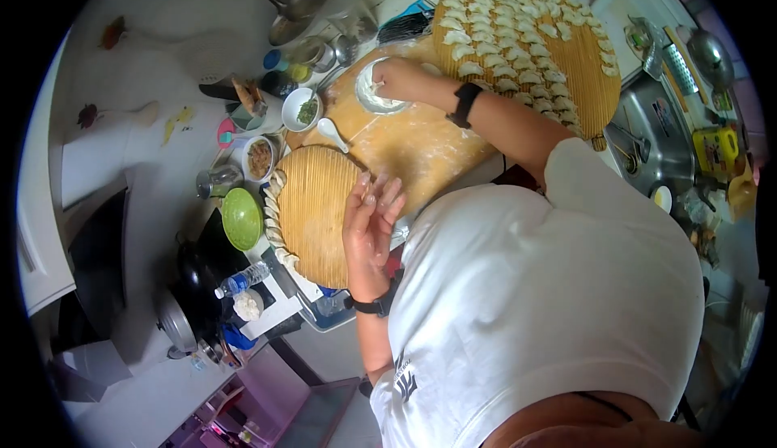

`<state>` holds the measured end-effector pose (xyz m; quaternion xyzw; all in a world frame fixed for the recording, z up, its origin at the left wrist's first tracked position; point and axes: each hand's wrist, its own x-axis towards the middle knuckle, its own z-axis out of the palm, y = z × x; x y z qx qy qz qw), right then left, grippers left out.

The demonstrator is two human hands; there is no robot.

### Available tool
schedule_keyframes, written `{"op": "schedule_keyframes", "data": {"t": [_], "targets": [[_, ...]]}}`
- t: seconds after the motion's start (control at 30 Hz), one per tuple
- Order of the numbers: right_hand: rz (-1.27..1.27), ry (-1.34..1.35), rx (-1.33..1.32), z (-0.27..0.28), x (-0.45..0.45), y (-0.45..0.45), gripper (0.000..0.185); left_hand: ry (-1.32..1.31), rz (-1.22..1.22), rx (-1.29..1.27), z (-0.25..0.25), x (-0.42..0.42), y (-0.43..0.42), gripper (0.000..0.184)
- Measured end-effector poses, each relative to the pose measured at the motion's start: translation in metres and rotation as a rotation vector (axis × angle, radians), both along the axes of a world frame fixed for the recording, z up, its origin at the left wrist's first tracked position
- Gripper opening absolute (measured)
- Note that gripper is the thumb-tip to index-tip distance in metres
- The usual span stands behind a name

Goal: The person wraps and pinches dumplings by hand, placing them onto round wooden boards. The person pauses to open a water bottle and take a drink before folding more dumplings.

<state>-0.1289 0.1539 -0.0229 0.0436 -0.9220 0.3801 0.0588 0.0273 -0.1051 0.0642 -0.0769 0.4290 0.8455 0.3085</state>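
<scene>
My right hand [398, 80] is over a bowl of flour [387, 106], fingers bunched together and dipping into the white powder at its left side. The fingertips are partly hidden there. My left hand [374, 220] is held palm up with its floury fingers apart and nothing in them, above the right edge of a round slatted tray [316, 205]. A row of dumplings [273, 213] lines that tray's left rim. A floured wooden board [421, 157] lies under the bowl. On its left edge rests a white spoon [330, 134].
A larger round tray [589, 84] holds many folded dumplings [494, 31] at the top. Left of the board stand a bowl of chopped greens [302, 110], a bowl of filling [258, 159] and a green bowl [241, 219]. A water bottle [241, 280] lies lower left; a sink [660, 136] is at right.
</scene>
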Motion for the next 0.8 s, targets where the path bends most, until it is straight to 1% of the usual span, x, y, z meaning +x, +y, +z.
{"op": "schedule_keyframes", "data": {"t": [0.03, 0.07, 0.13, 0.17, 0.2, 0.27, 0.3, 0.33, 0.37, 0.4, 0.47, 0.5, 0.53, 0.6, 0.67, 0.73, 0.8], "targets": [[0.033, -0.041, 0.168, -0.005, -0.010, -0.004, 0.024, 0.008, 0.012, 0.015, 0.001, 0.004, -0.006, 0.043], [0.031, -0.038, 0.168, -0.012, -0.017, -0.011, 0.024, 0.012, 0.011, 0.015, 0.004, 0.008, -0.011, 0.043], [0.021, -0.203, 0.310, -0.027, -0.031, -0.018, 0.021, 0.026, 0.075, -0.013, 0.007, 0.015, -0.018, 0.043], [0.049, -0.189, 0.299, -0.025, -0.030, -0.019, 0.024, 0.034, 0.081, -0.037, 0.006, 0.018, -0.024, 0.043], [-0.026, -0.159, 0.247, -0.028, -0.027, -0.021, 0.024, 0.051, 0.096, -0.018, 0.007, 0.022, -0.025, 0.045], [0.010, -0.182, 0.337, -0.030, -0.030, -0.026, 0.026, 0.053, 0.116, -0.037, 0.006, 0.026, -0.030, 0.045], [-0.004, -0.213, 0.299, -0.017, -0.022, -0.024, 0.026, 0.057, 0.078, -0.027, 0.007, 0.026, -0.030, 0.045], [-0.021, -0.224, 0.274, -0.006, -0.015, -0.024, 0.025, 0.052, 0.095, -0.042, 0.007, 0.026, -0.030, 0.045], [-0.039, -0.246, 0.278, -0.016, -0.021, -0.025, 0.024, 0.047, 0.115, -0.058, 0.007, 0.025, -0.029, 0.046], [-0.065, -0.247, 0.282, -0.004, -0.016, -0.019, 0.024, 0.050, 0.090, -0.050, 0.007, 0.023, -0.027, 0.046], [-0.025, -0.224, 0.240, 0.016, -0.003, -0.008, 0.024, 0.063, 0.076, -0.054, 0.007, 0.019, -0.024, 0.044], [-0.042, -0.227, 0.251, 0.003, -0.009, -0.001, 0.021, 0.063, 0.070, -0.051, 0.005, 0.016, -0.022, 0.044], [-0.060, -0.230, 0.254, 0.008, -0.001, 0.014, 0.021, 0.062, 0.052, -0.045, 0.003, 0.013, -0.020, 0.044], [-0.097, -0.117, -0.009, 0.022, 0.033, 0.054, 0.021, 0.075, 0.033, -0.026, 0.000, 0.007, -0.016, 0.044], [-0.277, -0.018, -0.103, 0.010, 0.062, 0.099, 0.023, 0.076, 0.008, -0.015, -0.003, 0.000, -0.012, 0.043], [-0.377, -0.055, -0.043, -0.002, 0.091, 0.160, 0.023, 0.055, -0.013, -0.010, -0.008, -0.007, -0.011, 0.043], [-0.461, 0.115, 0.021, -0.045, 0.117, 0.234, 0.027, 0.042, -0.021, 0.007, -0.012, -0.012, -0.008, 0.042]]}}
